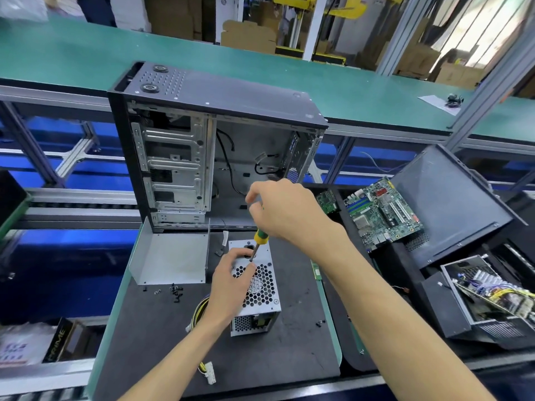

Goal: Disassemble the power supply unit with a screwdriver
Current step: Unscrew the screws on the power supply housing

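Observation:
The silver power supply unit point(262, 290) stands on the dark mat point(162, 337), its honeycomb fan grille facing up. My left hand point(231, 280) rests on the grille with fingers curled over its left side, steadying the box. My right hand point(285, 209) grips the top of a screwdriver point(260, 238) with a green and yellow handle. The screwdriver is held nearly upright, its tip on the unit's top face near the far end. A bundle of yellow and black cables with a white connector point(209, 371) trails from the unit toward me.
An open black computer case point(214, 146) stands behind the mat. A bent grey metal cover point(170, 256) lies left of the unit, with several loose black screws point(175, 292) in front of it. To the right sit a motherboard point(382, 212), a black panel point(445, 204) and another opened unit point(489, 296).

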Demonstrator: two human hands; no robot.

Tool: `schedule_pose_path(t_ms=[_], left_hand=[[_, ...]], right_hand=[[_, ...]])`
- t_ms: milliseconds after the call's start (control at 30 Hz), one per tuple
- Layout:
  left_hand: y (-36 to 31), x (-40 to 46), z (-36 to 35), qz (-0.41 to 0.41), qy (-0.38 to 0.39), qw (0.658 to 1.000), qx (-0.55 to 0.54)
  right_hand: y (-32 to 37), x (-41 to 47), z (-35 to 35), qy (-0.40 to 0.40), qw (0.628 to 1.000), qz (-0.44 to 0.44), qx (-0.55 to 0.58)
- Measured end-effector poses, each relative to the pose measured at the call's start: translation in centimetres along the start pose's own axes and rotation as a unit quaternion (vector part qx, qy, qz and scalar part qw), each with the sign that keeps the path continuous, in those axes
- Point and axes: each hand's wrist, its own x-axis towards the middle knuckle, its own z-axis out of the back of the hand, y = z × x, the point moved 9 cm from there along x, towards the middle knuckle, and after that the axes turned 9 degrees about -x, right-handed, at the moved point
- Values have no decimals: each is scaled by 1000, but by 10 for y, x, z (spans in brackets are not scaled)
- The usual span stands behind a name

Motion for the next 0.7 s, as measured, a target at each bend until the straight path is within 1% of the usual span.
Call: schedule_pose_path(t_ms=[100, 133, 233, 267, 333, 400, 433, 533, 567, 633, 700], left_hand=[[0, 0, 1, -7, 1, 1000, -1], [0, 1, 0, -8, 4, 1000, 3], [0, 1, 0, -6, 8, 1000, 6], [0, 1, 0, -8, 9, 1000, 8], [-1, 0, 1, -11, 11, 1000, 15], [-1, 0, 1, -13, 12, 1000, 17], [-1, 0, 1, -14, 12, 1000, 16], [0, 1, 1, -12, 10, 1000, 17], [1, 1, 1, -10, 10, 1000, 17], [2, 1, 1, -8, 10, 1000, 16], [1, 1, 1, -11, 8, 1000, 14]], right_hand=[[11, -3, 1, 10, 998, 54, 19], [10, -3, 0, 4, 999, 45, 14], [-5, 2, -1, -4, 999, -36, -6], [-6, 3, -2, 5, 999, -35, -8], [4, 2, -1, 24, 1000, 18, -2], [16, 0, 0, 25, 998, 65, 8], [16, 0, -1, 19, 998, 58, -2], [-2, 7, -3, 19, 999, -31, -36], [-5, 8, -4, 27, 998, -33, -34], [2, 8, -4, 42, 999, 16, -9], [14, 4, -1, 32, 997, 70, 12]])
